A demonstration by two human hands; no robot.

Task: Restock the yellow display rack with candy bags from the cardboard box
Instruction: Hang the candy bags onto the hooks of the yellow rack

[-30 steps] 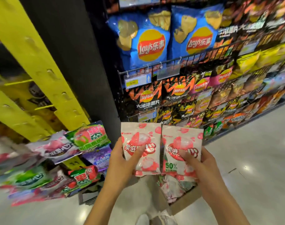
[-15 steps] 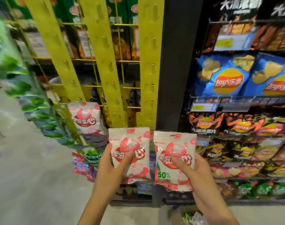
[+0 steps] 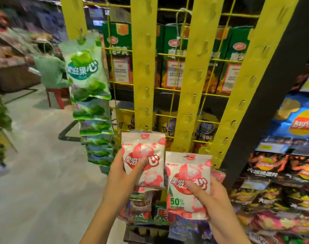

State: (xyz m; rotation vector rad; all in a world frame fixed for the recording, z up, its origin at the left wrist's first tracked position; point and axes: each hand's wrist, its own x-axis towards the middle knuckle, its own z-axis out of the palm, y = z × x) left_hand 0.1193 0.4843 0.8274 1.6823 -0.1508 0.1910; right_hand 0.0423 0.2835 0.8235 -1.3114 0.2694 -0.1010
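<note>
Before the yellow perforated metal display rack [image 3: 143,67], one white-and-red plastic candy bag [image 3: 145,152] is pinched by the left hand [image 3: 122,171]. Lower along the rack, a second such bag [image 3: 187,171] is gripped by the right hand [image 3: 215,196].

Left candy bag [image 3: 145,152], pinched in the fingers [image 3: 139,164] of the left hand [image 3: 120,175], sat higher, its top before a strip of the display rack [image 3: 144,76]. Right candy bag [image 3: 188,173], in the right hand [image 3: 218,198], lay just beside it, lower. Left of the left fingers hung a column of bags [image 3: 86,71]; below both hands, further hung bags [image 3: 141,203]; behind the rack, cartons [image 3: 174,55]; right of the right fingers, crisp shelves [image 3: 282,182].
</note>
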